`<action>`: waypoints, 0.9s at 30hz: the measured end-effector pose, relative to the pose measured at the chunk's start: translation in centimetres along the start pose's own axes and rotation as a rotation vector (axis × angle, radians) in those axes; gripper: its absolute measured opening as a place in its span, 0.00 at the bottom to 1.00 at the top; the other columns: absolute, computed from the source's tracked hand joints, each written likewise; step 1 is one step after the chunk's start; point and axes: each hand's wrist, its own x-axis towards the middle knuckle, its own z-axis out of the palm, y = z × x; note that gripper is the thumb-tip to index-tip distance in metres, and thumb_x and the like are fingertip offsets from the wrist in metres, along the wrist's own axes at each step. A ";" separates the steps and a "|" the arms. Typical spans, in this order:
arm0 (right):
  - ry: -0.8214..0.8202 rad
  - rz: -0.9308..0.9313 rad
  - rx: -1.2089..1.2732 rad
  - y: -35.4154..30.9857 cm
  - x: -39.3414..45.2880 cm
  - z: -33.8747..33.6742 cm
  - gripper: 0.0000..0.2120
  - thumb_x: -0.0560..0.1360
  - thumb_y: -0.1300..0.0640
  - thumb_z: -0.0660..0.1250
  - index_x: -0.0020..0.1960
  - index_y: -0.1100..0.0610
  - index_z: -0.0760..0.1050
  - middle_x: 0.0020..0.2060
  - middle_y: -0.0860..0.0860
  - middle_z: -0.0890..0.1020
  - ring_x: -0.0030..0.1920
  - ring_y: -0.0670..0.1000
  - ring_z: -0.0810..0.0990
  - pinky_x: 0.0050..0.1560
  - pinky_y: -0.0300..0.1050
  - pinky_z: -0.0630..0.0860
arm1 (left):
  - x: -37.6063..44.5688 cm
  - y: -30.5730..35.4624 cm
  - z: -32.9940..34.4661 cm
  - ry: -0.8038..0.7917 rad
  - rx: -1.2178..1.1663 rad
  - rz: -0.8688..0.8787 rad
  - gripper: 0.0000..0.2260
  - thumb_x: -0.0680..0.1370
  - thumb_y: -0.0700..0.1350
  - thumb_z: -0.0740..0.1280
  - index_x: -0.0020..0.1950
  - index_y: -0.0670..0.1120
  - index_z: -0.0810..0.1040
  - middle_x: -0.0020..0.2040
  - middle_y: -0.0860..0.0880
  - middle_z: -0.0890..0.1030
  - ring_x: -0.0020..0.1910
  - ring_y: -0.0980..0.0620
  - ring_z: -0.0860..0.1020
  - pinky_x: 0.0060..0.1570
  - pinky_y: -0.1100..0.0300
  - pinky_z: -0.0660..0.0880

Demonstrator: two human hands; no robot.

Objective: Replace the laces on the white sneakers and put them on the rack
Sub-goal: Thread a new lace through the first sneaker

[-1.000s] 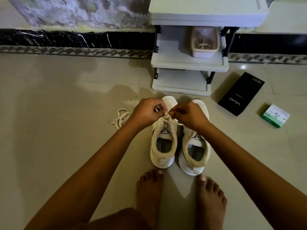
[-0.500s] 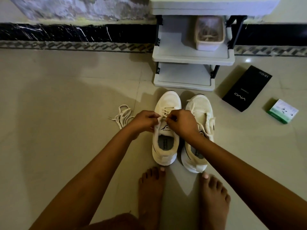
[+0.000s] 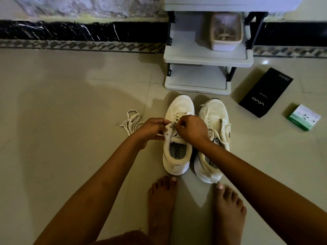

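Left hand (image 3: 152, 128) fingers gripping eyelet flap of left sneaker (image 3: 178, 137); right hand (image 3: 192, 129) pinching lace (image 3: 177, 119) at eyelets. Lacing step underway, judging. Right sneaker (image 3: 212, 138) touching alongside, floor (image 3: 70, 121) centre, near rack (image 3: 207, 55) base. Loose lace (image 3: 131, 121) lying left. Next: threading upper eyelets, tying.

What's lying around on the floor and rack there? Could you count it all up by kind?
White sneakers: 2, the left sneaker and the right sneaker
Loose laces: 1 bundle of laces on the floor
Boxes: 2, a black box and a green and white box
Baskets: 1 basket on the rack
Racks: 1
Total: 7
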 end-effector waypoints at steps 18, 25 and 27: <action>0.065 -0.078 -0.199 2.0 0.1 1.1 0.24 0.75 0.44 0.63 0.67 0.55 0.69 0.63 0.54 0.73 0.64 0.56 0.68 0.59 0.50 0.66 | 1.8 -1.6 2.7 0.491 0.501 0.351 0.05 0.79 0.42 0.61 0.48 0.42 0.76 0.49 0.43 0.81 0.49 0.46 0.78 0.50 0.54 0.74; -0.081 -0.170 -0.228 2.8 0.9 -0.7 0.30 0.74 0.38 0.63 0.68 0.55 0.69 0.67 0.52 0.72 0.68 0.54 0.66 0.69 0.48 0.59 | 0.0 4.6 0.2 0.452 -0.333 0.532 0.09 0.83 0.41 0.53 0.44 0.48 0.68 0.34 0.52 0.77 0.35 0.56 0.79 0.41 0.61 0.78; -0.135 -0.174 -0.196 3.0 0.9 -1.0 0.32 0.73 0.37 0.64 0.69 0.55 0.68 0.68 0.53 0.71 0.69 0.54 0.66 0.69 0.48 0.59 | 0.1 4.6 0.6 0.482 -0.207 0.480 0.07 0.82 0.42 0.55 0.46 0.47 0.69 0.36 0.52 0.74 0.35 0.56 0.74 0.41 0.59 0.74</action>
